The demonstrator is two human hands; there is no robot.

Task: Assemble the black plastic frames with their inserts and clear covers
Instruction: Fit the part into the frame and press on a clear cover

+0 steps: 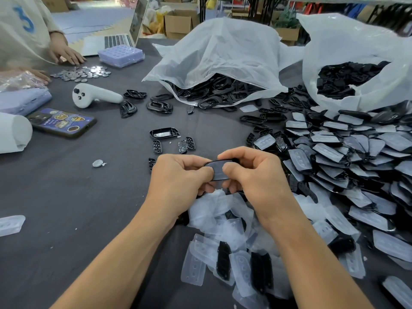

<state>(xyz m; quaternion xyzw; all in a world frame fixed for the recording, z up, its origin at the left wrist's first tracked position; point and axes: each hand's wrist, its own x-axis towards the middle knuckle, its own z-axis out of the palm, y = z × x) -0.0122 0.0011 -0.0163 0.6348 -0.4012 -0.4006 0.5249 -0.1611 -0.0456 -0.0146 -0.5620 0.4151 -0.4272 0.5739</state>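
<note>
**Held frame.** The black plastic frame (217, 169) sits between your two hands, above the grey table (89, 197), near the middle of the scene. Its long axis runs left to right, with the right end tipped slightly to the far side. The broad face is turned up toward you and looks dull grey. You cannot tell whether an insert is already seated in it.

**Hands.** Your left hand (178, 177) is curled and pinches the frame's left end between the thumb and the bent fingers. Your right hand (252, 172) grips the right end. Its thumb lies flat on the upper face, its index finger hooks over the far edge, and the other fingers fold under.

**Stock.**
- Loose clear covers (223, 221) are heaped just below your hands, on the near side.
- A broad pile of covered frames (334, 152) spreads along the right.
- Two white plastic bags stand at the far side. The middle bag (223, 52) spills black frames; the right bag (356, 41) holds smaller black parts.
- A few black inserts (157, 146) and an open black shell (164, 132) lie just beyond your hands.

**Other items.**
- At the far left lie a white controller (93, 94), a phone (62, 122) and scattered coin cells (82, 73).
- Farther back are a purple tray (121, 53) and a laptop (116, 40).

**Writing.** A blue numeral "3" (24, 18) shows on the cream garment of another person at the far left, whose hand (66, 54) rests on the table. The print on the phone case is too small to read.
</note>
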